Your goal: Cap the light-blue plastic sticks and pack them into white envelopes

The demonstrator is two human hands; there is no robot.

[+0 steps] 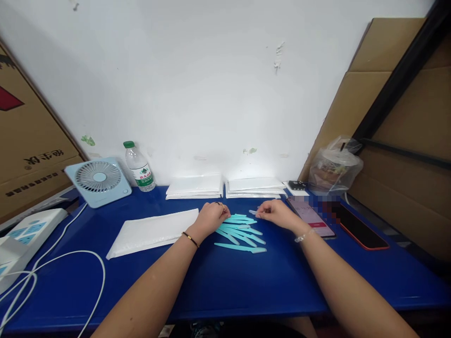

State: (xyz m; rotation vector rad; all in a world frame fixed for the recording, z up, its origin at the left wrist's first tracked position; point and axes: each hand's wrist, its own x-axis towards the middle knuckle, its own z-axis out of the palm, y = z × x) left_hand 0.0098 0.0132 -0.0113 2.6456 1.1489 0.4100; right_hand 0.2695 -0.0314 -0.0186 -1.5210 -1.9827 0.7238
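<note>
Several slim turquoise plastic sticks (241,233) lie fanned out on the blue table (225,281). My left hand (210,218) rests curled at the left end of the fan, fingers closed on the sticks' ends. My right hand (276,212) pinches the tip of one pale stick (252,212) at the fan's upper right. A white padded envelope (153,231) lies flat just left of my left hand.
Two stacks of white envelopes (225,187) sit by the wall. A small blue fan (98,180), a water bottle (139,168), a white power strip (26,232) with cables stand left. Two phones (338,223) and a plastic bag (334,169) lie right; cardboard flanks both sides.
</note>
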